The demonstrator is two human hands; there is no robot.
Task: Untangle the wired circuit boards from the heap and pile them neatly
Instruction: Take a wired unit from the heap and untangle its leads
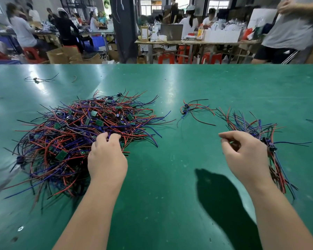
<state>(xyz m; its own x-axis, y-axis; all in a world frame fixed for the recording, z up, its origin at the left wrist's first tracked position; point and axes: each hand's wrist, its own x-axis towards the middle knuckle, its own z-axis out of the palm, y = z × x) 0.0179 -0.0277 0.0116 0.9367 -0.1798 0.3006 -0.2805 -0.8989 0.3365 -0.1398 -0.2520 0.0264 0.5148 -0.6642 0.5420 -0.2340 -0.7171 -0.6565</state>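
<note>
Here, tangle to the left, order to the right

A green tabletop (170,83) fills the lower part of the head view. The largest thing on it is the heap (76,127) of wired circuit boards, left of centre. Its red, blue and black leads cross in every direction, with small green boards showing among them. On the right lies the pile (249,123), smaller and narrower. Its leads run roughly the same way, far to near, and dark components gather near its middle. Heap and pile are well apart, with bare tabletop between them.

The left hand (107,159) is at the heap's near right edge, palm down. Its fingers curl into the leads and its grip is closed on a few of them, the fingertips partly hidden in the tangle. The right hand (246,156) is just beside the pile's left side, fingers curled in and thumb pointing left. Whether its grip holds anything cannot be told. A dark shadow (224,204) falls on the tabletop beside the right forearm.

Farther back, between heap and pile, a small cluster (192,110) of a few wired boards lies by itself, touching neither. Smallest of all, a single wired board (36,79) lies alone near the far left of the tabletop, with a short wire scrap (74,79) near it on the right
</note>
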